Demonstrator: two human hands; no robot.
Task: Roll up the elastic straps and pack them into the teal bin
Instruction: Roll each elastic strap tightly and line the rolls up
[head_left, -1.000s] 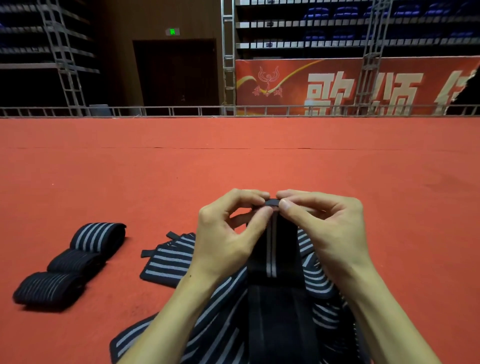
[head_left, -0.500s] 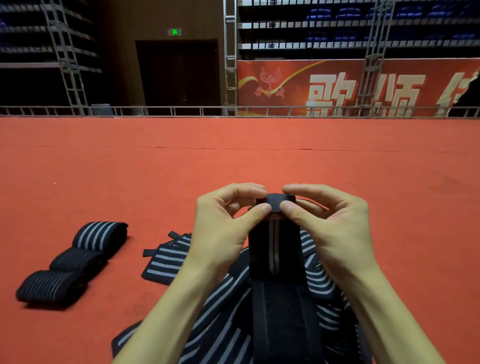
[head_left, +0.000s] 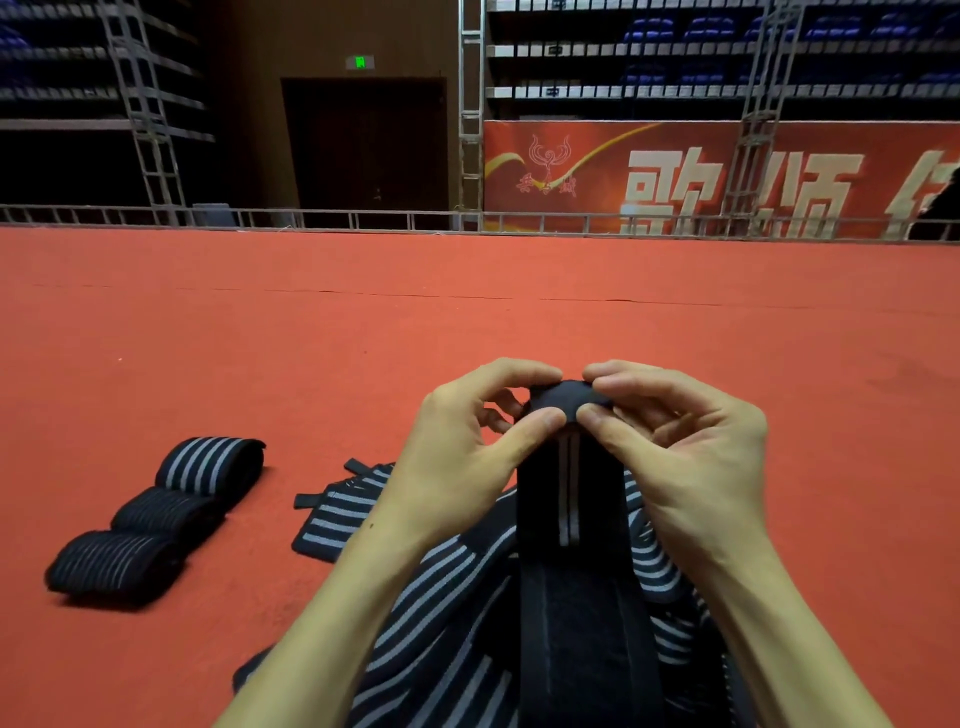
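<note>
Left hand: the left hand is curled, thumb and forefinger pinching the left end of a small roll
Right hand: the right hand is curled the same way and pinches the right end of that roll; the two thumb tips nearly meet
Held strap: a black elastic strap with pale centre stripes; its far end is wound into the small roll between the fingertips of both hands, and the rest runs flat from the hands back toward the person
Loose straps: a heap of striped loose straps lies on the floor beneath both wrists and forearms
Flat strap: one striped flat strap lies just left of the left wrist
Rolled straps: three rolled straps lie in a slanting row, touching one another, well to the left of the left hand
Floor: red carpet floor stretches beyond the hands
Far side: a red banner hangs far past the hands
</note>
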